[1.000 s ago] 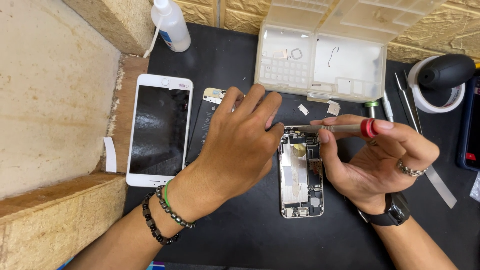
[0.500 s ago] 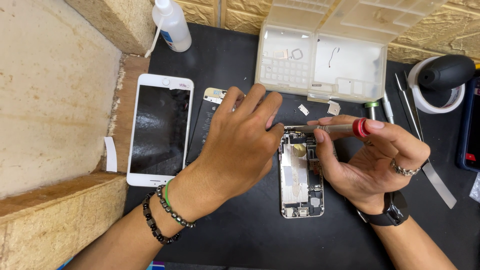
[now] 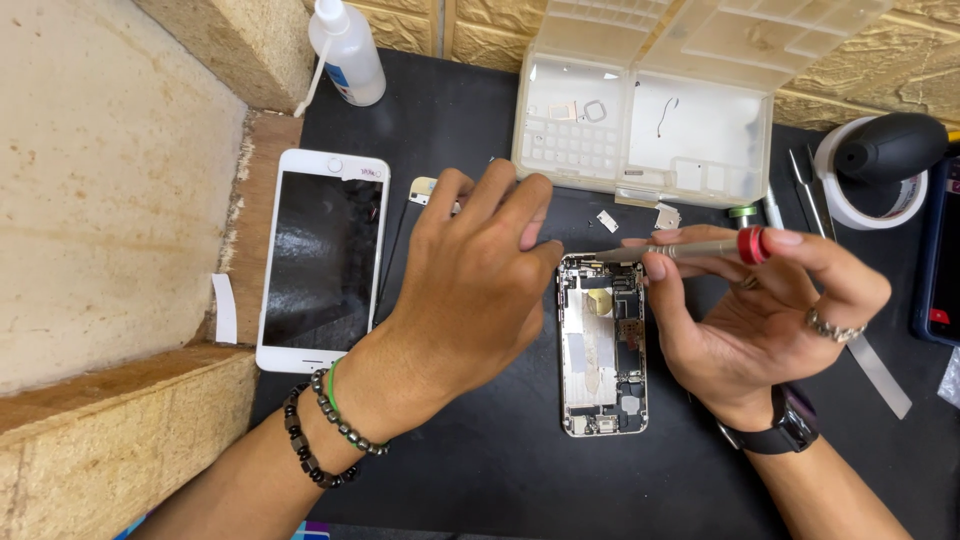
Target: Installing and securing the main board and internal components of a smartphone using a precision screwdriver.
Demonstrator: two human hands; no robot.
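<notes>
- Fingers: our right hand [image 3: 760, 320] pinches a slim screwdriver [image 3: 680, 248] with a red collar between thumb and fingertips [image 3: 655, 266]; it lies nearly level, its tip at the top edge of the opened phone body. Our left hand [image 3: 470, 290] rests palm down, fingers together and lightly curled, its fingertips at the top-left corner of that body; we cannot tell whether they grip anything.
- Black work mat [image 3: 480, 460]: the largest surface, bearing all the parts; pale stone blocks border it on our left.
- Clear plastic parts box [image 3: 650, 130]: open, at the far edge of the mat, with a few tiny pieces in its compartments.
- White phone screen panel [image 3: 322, 260]: lies face up, left of our left hand, partly on the wooden ledge.
- Opened phone body [image 3: 603, 345]: lies flat at the mat's centre between our two hands, its inner boards and shields exposed.
- Black air blower [image 3: 890, 148] resting in a roll of white tape [image 3: 850, 195]: far right corner.
- White squeeze bottle [image 3: 345, 50]: far left corner of the mat.
- Tweezers [image 3: 808, 190]: beside the tape roll.
- Small metal plates [image 3: 640, 217]: loose, just before the parts box.
</notes>
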